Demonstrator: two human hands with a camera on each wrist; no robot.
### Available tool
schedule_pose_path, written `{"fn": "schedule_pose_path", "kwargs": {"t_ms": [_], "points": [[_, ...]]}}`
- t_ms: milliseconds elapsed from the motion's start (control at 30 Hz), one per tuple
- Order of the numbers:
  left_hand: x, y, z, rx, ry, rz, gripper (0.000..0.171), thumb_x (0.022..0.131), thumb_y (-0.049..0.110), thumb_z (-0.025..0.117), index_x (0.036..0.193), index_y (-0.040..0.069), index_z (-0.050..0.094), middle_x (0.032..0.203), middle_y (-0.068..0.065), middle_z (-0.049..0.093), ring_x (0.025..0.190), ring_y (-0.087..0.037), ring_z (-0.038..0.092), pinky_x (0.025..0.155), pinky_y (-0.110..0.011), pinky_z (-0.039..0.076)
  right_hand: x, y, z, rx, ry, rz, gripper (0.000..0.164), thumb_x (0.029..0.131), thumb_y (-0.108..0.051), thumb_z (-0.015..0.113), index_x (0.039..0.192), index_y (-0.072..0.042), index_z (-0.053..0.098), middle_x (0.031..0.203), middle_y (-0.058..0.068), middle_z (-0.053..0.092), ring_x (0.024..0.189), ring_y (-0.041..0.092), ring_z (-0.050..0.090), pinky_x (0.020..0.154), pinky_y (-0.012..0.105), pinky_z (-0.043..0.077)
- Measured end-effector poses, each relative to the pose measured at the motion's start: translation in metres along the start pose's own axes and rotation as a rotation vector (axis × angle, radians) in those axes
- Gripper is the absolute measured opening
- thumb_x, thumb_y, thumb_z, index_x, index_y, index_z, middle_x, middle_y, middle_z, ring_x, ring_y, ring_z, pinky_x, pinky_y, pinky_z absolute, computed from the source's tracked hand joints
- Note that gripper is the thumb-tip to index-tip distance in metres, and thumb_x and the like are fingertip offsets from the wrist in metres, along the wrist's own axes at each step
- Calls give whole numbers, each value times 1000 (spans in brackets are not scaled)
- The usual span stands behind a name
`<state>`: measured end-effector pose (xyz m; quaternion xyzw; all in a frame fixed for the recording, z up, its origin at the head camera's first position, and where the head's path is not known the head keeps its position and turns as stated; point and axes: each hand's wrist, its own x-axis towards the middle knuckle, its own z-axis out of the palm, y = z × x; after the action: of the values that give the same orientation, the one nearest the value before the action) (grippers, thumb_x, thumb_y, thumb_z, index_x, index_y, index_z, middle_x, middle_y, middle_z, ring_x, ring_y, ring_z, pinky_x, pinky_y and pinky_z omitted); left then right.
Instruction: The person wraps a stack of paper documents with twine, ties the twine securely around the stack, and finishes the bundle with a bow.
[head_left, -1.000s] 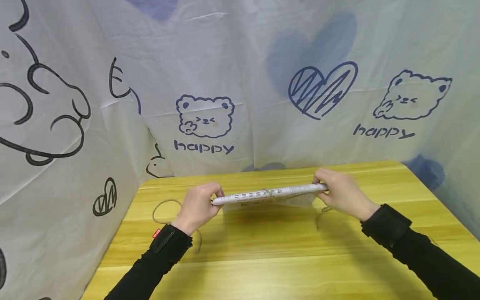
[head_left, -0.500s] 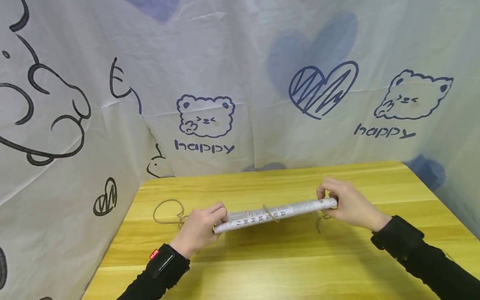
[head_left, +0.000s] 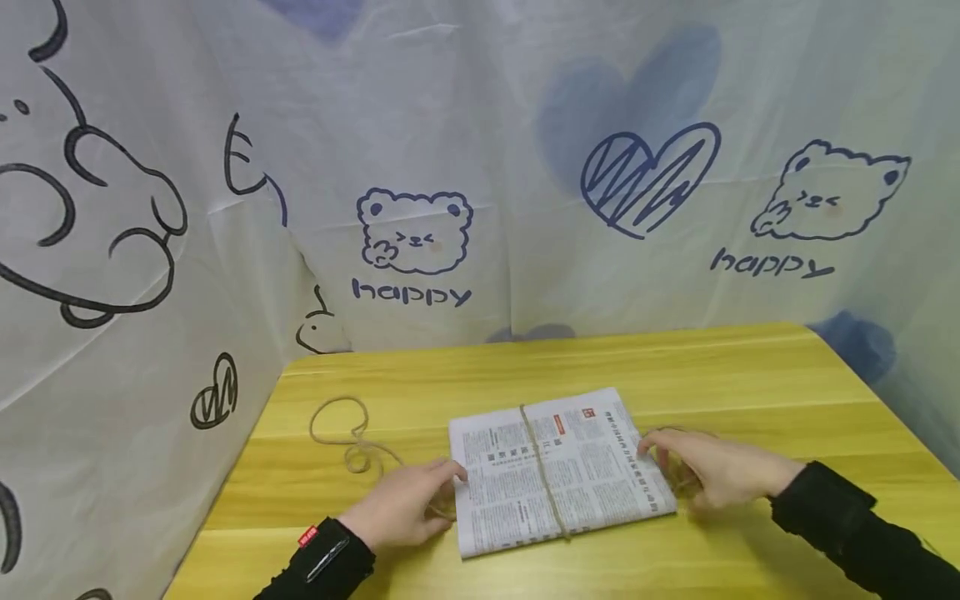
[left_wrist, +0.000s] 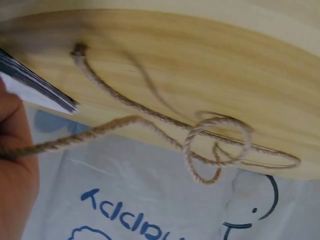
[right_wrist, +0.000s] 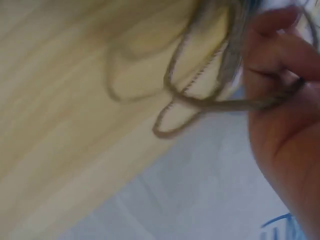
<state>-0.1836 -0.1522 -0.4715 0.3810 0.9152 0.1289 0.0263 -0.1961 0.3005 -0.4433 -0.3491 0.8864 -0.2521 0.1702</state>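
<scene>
A folded newspaper bundle [head_left: 498, 504] lies flat on the table, with a strand of twine [head_left: 542, 462] across its middle from back to front. At its left edge is my left hand [head_left: 405, 504], gripping a length of twine that runs to a loose coil on the table; in the left wrist view this twine [left_wrist: 115, 123] rises to the hand. My right hand [head_left: 727, 468] is beside the right edge, fingers curled. The right wrist view shows looped twine [right_wrist: 225, 105] passing into those fingers, somewhat blurred. How the twine runs under the bundle is hidden.
The yellow wood-grain table [head_left: 600, 575] is enclosed at the back and sides by a pale cloth [head_left: 510, 125] with bear and heart drawings. A loose twine end [left_wrist: 79, 50] lies on the left of the table.
Both hands held the newspaper bundle raised and nearly edge-on. It has come down and toward me onto the table, printed face up, and the hands have moved from gripping it to the twine.
</scene>
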Motion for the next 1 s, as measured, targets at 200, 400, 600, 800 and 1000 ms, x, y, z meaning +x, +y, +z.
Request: {"fn": "schedule_pose_path", "kwargs": {"t_ms": [200, 400, 600, 800, 1000], "points": [[4, -13, -5, -208, -118, -123, 26, 83, 32, 81, 99, 19, 65, 81, 12, 61, 70, 2, 54, 66, -20, 47, 6, 20, -1, 145, -22, -38, 42, 89, -21, 77, 120, -4, 54, 90, -1, 58, 71, -1, 48, 62, 20, 42], [7, -24, -10, -351, -199, -154, 20, 88, 38, 78, 77, 26, 68, 73, 16, 64, 64, 3, 54, 64, -19, 46, 16, 29, -10, 154, -17, -42, 17, 90, -20, 76, 89, -8, 65, 75, -10, 55, 65, -4, 45, 58, 19, 40], [11, -33, -11, -401, -220, -156, 20, 92, 31, 75, 74, 23, 69, 72, 15, 63, 63, 2, 53, 64, -20, 46, 23, 38, -11, 146, -4, -63, 15, 94, -12, 70, 81, -8, 66, 74, -8, 58, 64, -5, 44, 59, 18, 39], [18, -44, -14, -351, -188, -191, 21, 95, 29, 71, 76, 21, 71, 70, 14, 60, 61, -1, 47, 61, -20, 40, 27, 46, -12, 118, 56, -28, 14, 95, -7, 67, 81, -7, 63, 74, -9, 54, 64, -3, 44, 59, 20, 38], [22, -43, -15, -199, -104, -260, 21, 98, 26, 67, 78, 21, 68, 64, 13, 49, 57, -3, 39, 56, -21, 30, 36, 50, -9, 104, 125, 35, 7, 99, -6, 62, 92, -5, 61, 81, -1, 58, 67, -1, 45, 60, 21, 40]]}}
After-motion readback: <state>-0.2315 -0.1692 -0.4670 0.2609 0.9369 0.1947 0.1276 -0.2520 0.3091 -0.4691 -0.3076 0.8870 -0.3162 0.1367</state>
